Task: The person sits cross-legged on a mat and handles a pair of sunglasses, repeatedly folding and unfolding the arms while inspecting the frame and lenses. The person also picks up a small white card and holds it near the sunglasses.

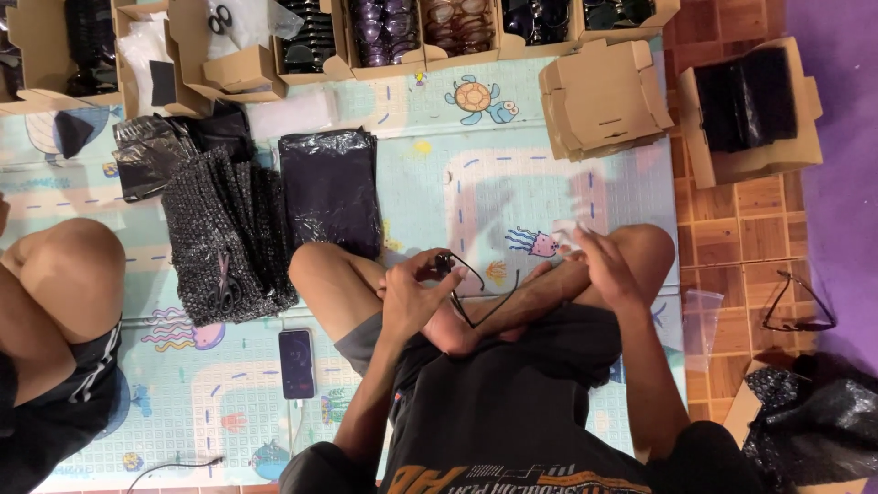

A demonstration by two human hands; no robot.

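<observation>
A dark shirt (pixel 512 421) fills the near foreground, above crossed bare legs. The left hand (pixel 416 297) is closed around a pair of black glasses (pixel 462 284), gripped at the front near the lenses, over the crossed shins. The folded temples are seen trailing down and to the right toward the lap, giving a diagonal long axis. The right hand (pixel 604 265) is pinched on a small pale, blurred item (pixel 565 230) beside the knee. A phone (pixel 296 363) is noted on the patterned mat (pixel 439 155), a stack of black bubble sleeves (pixel 229 238) beyond it.
</observation>
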